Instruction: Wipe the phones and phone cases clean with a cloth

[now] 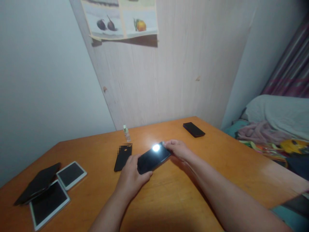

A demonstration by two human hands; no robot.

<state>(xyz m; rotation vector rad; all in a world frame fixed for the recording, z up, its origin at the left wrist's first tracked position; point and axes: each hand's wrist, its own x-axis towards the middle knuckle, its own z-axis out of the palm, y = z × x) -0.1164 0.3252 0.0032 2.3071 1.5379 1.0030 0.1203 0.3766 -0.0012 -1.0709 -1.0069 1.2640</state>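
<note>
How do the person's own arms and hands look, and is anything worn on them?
Both forearms are bare up to the frame's lower edge: no sleeves, gloves or watch show. The left hand and right hand carry no visible rings or bracelets, though the fingers are small in this view. A teal and dark patch of cloth shows at the bottom right corner; what it belongs to is unclear.

Black phone, slim rectangular slab with a glossy dark screen facing up, screen off. Bright glare spot from a light reflected near its far end. It lies flat or nearly flat, low over the orange wooden table, long axis running diagonally from near-left to far-right. Left hand grips the near-left end, right hand pinches the far-right end. Sits around the middle of the table.
</note>
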